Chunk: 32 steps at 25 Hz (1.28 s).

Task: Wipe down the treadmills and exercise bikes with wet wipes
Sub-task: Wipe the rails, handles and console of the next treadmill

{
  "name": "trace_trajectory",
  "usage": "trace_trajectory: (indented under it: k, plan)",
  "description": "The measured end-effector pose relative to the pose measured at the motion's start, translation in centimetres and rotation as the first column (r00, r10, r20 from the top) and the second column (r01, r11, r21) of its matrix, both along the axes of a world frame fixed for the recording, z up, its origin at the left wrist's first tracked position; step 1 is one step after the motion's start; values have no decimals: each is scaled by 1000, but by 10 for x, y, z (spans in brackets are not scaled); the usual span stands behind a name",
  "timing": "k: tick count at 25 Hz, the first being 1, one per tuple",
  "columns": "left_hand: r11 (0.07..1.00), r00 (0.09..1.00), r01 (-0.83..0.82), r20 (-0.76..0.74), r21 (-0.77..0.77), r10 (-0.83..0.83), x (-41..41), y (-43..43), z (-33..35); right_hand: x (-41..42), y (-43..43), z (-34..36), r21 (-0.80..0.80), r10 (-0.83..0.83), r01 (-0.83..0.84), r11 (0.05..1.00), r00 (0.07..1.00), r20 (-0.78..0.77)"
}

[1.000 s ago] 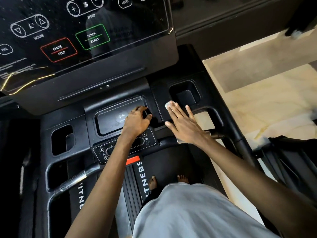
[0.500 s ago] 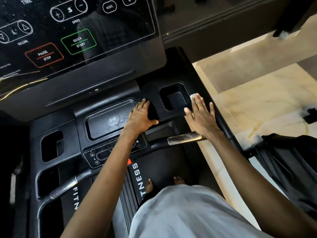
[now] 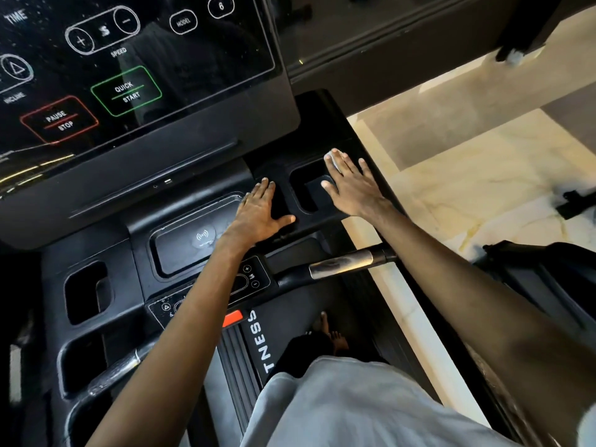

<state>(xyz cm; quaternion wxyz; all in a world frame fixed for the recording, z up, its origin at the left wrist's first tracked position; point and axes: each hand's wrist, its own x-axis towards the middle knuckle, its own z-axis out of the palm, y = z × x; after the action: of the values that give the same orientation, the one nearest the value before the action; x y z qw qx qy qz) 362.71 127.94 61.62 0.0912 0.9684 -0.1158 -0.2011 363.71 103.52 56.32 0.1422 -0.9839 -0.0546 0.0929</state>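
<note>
Wipe is lying under my right hand, and only a small white corner is showing past the fingertips. My hand is spread flat and is pressing it down, not closing around it, at the far rim of the cup holder. I am judging it as thin, soft and damp, so it is easily bunching; holding it under the flat fingers is better than pinching. My left hand is resting open on the black tray beside, holding nothing. Farther away, the glossy screen is showing many small specks. At the right, pale marble floor is shining.
</note>
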Motion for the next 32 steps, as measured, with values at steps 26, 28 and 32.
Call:
trace_trajectory:
  k: [26, 28, 32]
  plan:
    - [989, 991, 132, 13, -66, -131, 27, 14, -19, 48, 88, 5, 547, -286, 772, -324, 471, -834]
    - [989, 991, 134, 9, -68, -134, 27, 15, -19, 47, 95, 3, 516, -336, 738, -434, 399, -853]
    - [989, 992, 124, 12, -85, -123, 27, 15, -20, 53, 95, 21, 474, -381, 708, -523, 303, -873]
